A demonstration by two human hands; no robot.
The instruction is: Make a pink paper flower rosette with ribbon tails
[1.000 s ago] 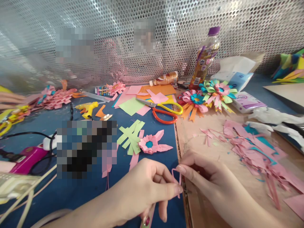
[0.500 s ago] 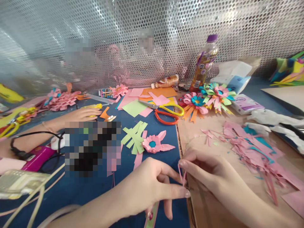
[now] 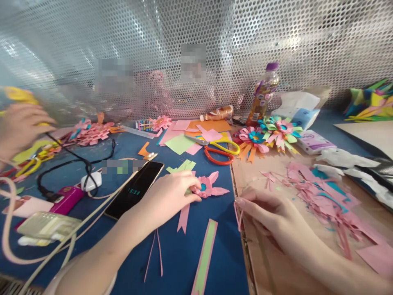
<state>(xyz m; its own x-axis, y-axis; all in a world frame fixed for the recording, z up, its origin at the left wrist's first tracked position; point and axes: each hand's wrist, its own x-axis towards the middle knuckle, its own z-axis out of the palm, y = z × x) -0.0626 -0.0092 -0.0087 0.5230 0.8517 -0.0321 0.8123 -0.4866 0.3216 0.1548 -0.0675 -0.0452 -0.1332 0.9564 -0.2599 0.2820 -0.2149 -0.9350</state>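
Note:
My left hand (image 3: 173, 188) reaches over the blue tabletop, with its thumb and fingers closed about the left edge of a pink paper flower (image 3: 211, 185) with a blue centre. Two pointed petals stick out to the flower's right, and a notched pink paper tail (image 3: 183, 219) hangs below the hand. In my right hand (image 3: 264, 215), thumb and forefinger pinch a thin pink paper strip (image 3: 238, 215), bent into a narrow loop. Light green paper strips (image 3: 181, 165) lie partly behind my left hand. Nearer me lies a green-and-pink paper ribbon (image 3: 206, 256).
Red-and-yellow scissors (image 3: 221, 151) rest by paper sheets (image 3: 179, 144). Finished paper flowers (image 3: 281, 128) and a bottle (image 3: 264, 94) stand behind. Pink scraps (image 3: 319, 192) cover the cardboard at right. A phone (image 3: 135, 188), cables and another person's hand (image 3: 24, 123) are at left.
My left hand has left the thin pink strip and moved up and left to the flower. My right hand still pinches the strip. The other person's hand has moved left, lifting something yellow.

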